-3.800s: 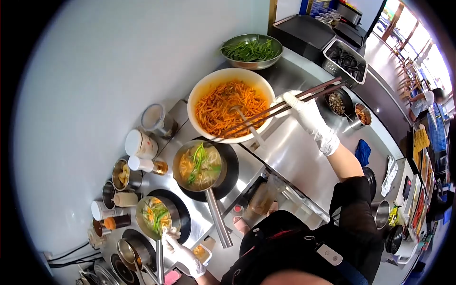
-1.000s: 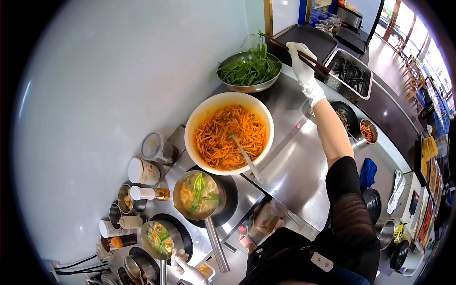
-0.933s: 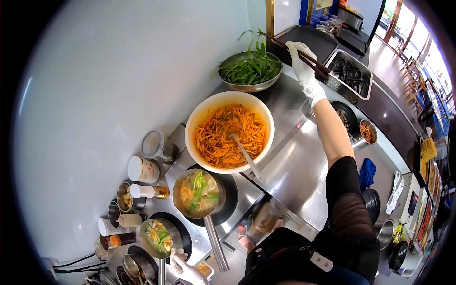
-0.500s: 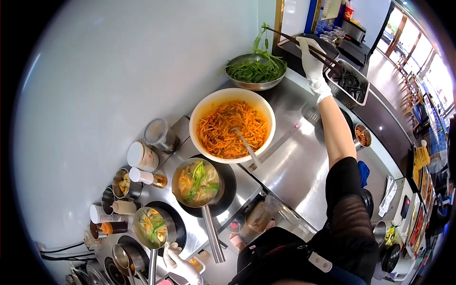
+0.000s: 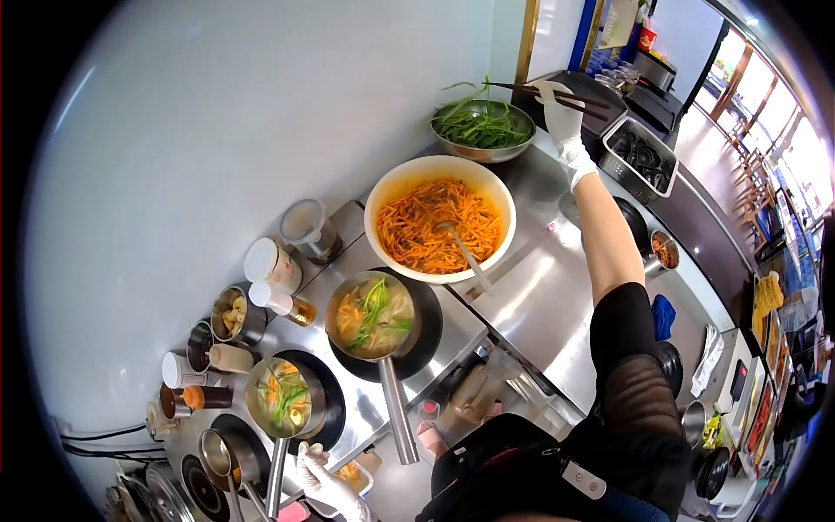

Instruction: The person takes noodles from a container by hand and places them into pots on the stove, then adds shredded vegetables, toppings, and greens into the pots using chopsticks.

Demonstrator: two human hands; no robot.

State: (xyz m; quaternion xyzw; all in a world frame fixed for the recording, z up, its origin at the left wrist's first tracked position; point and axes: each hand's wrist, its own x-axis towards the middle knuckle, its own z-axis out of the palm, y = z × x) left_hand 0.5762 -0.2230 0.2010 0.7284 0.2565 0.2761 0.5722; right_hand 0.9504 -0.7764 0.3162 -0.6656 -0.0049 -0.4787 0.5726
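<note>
My right hand, in a white glove, is closed around dark chopsticks. Their tips pinch strands of leafy greens just above a metal bowl. Low in the view, my gloved left hand has its fingers loosely bent and slightly apart, with nothing visible in them. It is beside the handle of a small saucepan of soup with greens. Another saucepan, also with soup and greens, sits on a black burner to the upper right.
A large cream bowl of shredded orange vegetables has a ladle in it. Jars and sauce bottles line the wall. A perforated metal container with black utensils stands at the right, near a small pot.
The chopsticks have swung to nearly level, and the greens in their tips have dropped closer to the bowl. My left hand has barely moved. The whole view has shifted slightly.
</note>
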